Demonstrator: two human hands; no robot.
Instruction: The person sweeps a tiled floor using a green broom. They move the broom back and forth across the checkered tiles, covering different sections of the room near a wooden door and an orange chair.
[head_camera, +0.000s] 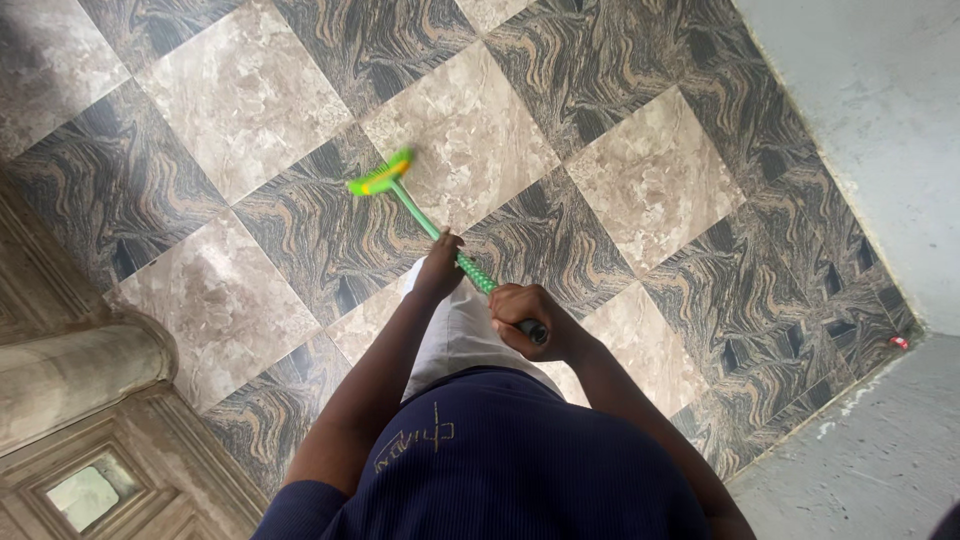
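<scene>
Over tiled floor (250, 90): left hand (440, 268), right hand (525, 315) fingers clamped on green broom (415, 205).

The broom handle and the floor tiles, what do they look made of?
Broom handle: probably plastic, judging by its bright uniform green; a patterned wrap covers the part between the left hand and right hand. Floor tiles: likely glazed ceramic or polished stone, with marble-like veining and a soft sheen.

A floor of diagonal beige and dark veined marble-patterned tiles (250, 95) is bordered by a grey concrete strip (880, 100), with a round stone column (70, 375) seen at the left.
</scene>
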